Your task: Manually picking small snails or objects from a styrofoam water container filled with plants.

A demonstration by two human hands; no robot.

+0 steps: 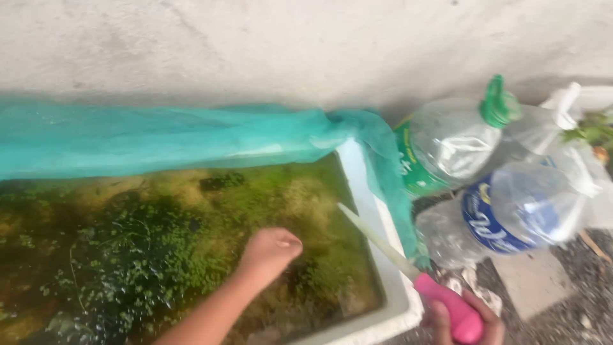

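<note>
My left hand [268,250] is closed into a loose fist over the water of a white foam tub [385,236], just above green water plants [147,255]; I cannot see anything inside the fist. At the lower right, my right hand [461,319] grips the pink handle of a knife [389,250]. Its pale blade points up and left across the tub's right rim toward the water.
A teal mesh net [159,137] is bunched along the tub's far edge and hangs over its right corner. Two empty clear plastic bottles [491,172] lie on the ground to the right, beside a white plastic bag [575,128]. A grey concrete wall [287,45] stands behind.
</note>
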